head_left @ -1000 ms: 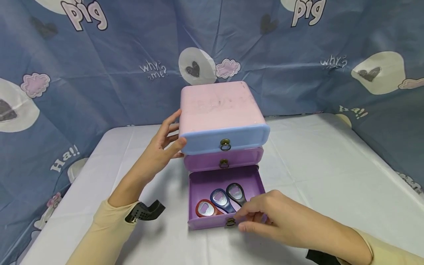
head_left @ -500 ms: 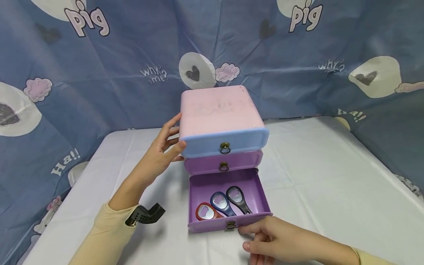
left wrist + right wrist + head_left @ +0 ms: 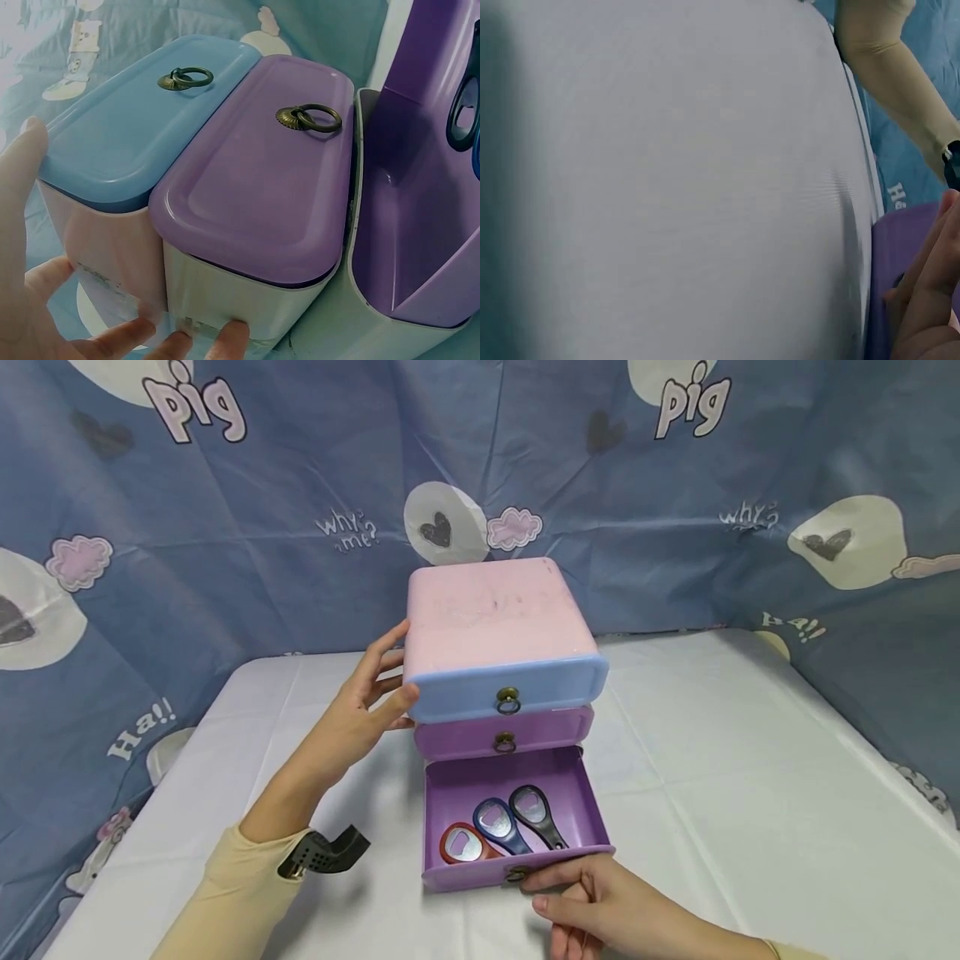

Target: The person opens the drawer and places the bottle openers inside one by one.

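A small chest with a pink top has a blue top drawer and a purple middle drawer, both closed. The bottom purple drawer is pulled out. Inside it lie a red bottle opener, a blue bottle opener and a black bottle opener. My left hand rests spread against the chest's left side, thumb by the blue drawer's edge. My right hand touches the bottom drawer's ring pull with a fairly straight forefinger, thumb apart below.
The chest stands on a white cloth-covered table. Behind it hangs a blue printed curtain. Two brass ring pulls show on the upper drawers, including the top ring pull. A black strap sticks out from the left sleeve.
My right hand has come down from over the drawer's front edge to below it, and its forefinger has shifted left to the ring pull. The left hand stays at the chest's side.
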A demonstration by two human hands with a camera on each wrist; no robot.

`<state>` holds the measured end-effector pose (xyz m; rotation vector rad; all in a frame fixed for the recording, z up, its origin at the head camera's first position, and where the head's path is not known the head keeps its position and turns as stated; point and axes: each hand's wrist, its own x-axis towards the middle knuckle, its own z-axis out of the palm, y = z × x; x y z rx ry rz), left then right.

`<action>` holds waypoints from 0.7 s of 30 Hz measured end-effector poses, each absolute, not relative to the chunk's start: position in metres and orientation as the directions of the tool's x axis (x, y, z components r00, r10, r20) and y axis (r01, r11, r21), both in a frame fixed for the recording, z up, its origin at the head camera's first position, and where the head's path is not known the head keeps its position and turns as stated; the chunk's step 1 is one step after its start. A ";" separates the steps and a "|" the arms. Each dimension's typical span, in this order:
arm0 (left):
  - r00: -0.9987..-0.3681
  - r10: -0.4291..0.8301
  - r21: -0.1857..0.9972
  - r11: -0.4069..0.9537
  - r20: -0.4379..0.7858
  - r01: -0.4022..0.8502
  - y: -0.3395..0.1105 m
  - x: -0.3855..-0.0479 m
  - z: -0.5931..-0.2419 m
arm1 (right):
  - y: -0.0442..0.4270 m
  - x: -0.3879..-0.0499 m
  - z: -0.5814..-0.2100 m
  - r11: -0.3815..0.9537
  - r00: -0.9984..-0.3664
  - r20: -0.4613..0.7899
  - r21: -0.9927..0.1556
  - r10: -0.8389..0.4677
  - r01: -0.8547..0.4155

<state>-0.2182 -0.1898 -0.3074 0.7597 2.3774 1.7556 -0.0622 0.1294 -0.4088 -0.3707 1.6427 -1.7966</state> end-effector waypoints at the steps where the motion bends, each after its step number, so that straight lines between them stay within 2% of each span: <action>1: -0.871 0.441 0.917 0.215 0.217 0.337 -0.190 -0.218 -0.307 | 0.129 -0.062 -0.410 0.013 -0.743 -0.218 -0.962 -0.633 0.271; 6: -0.866 0.445 0.915 0.207 0.227 0.346 -0.190 -0.219 -0.307 | 0.129 -0.061 -0.413 0.025 -0.760 -0.208 -0.969 -0.615 0.245; 13: -0.868 0.440 0.911 0.218 0.230 0.351 -0.191 -0.218 -0.307 | 0.128 -0.062 -0.413 0.007 -0.753 -0.278 -0.940 -0.596 0.341; 21: -0.869 0.442 0.911 0.221 0.224 0.347 -0.191 -0.219 -0.310 | 0.123 -0.063 -0.420 -0.043 -0.809 -0.292 -0.931 -0.511 0.363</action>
